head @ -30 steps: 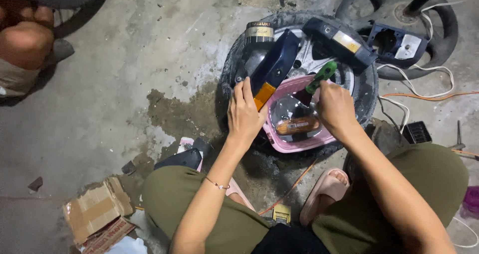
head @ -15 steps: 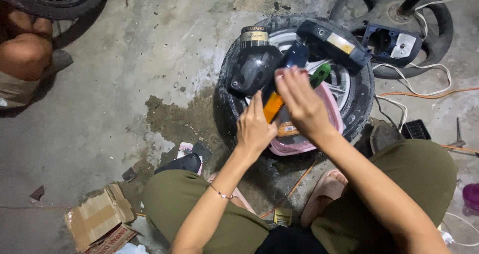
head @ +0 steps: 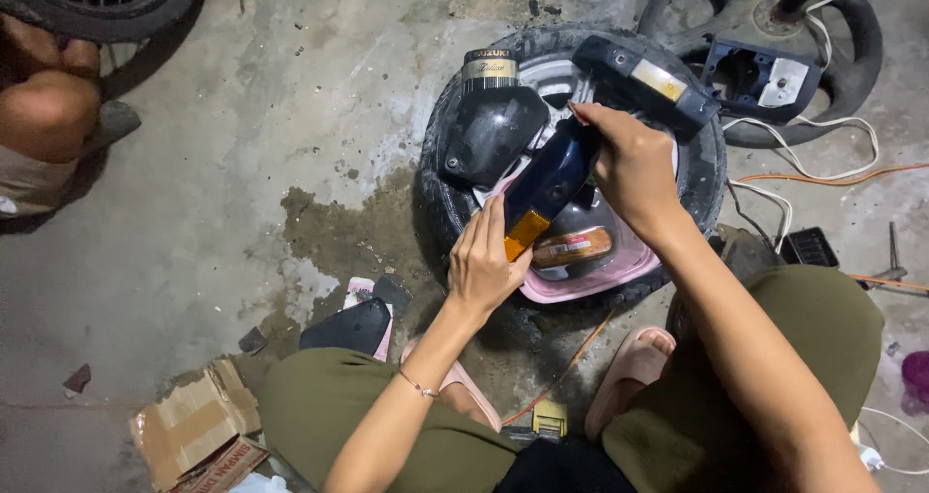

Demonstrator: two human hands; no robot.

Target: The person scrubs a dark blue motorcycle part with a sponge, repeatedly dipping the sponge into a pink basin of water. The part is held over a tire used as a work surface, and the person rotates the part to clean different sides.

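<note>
Nearest the camera, the person's olive-green trousers [head: 387, 425] and pink slippers [head: 634, 362] frame a stained patch of the grey concrete floor [head: 242, 212], with torn brown cardboard [head: 194, 425] lying at the lower left. Just beyond the knees, the left hand [head: 484, 266] has its fingers curled about the lower, orange-reflector end of a dark blue plastic motorcycle panel [head: 547, 183]. The panel's long axis runs on a slant, reflector end pointing down-left toward the person, the other end pointing up-right. There the right hand [head: 634, 164] closes over its upper end. The panel sits over a pink plastic basin [head: 600, 275] resting on a black rubber tyre with a metal wheel [head: 455, 212]. Farther off, a black plastic cover [head: 489, 135] lies on the tyre.
</note>
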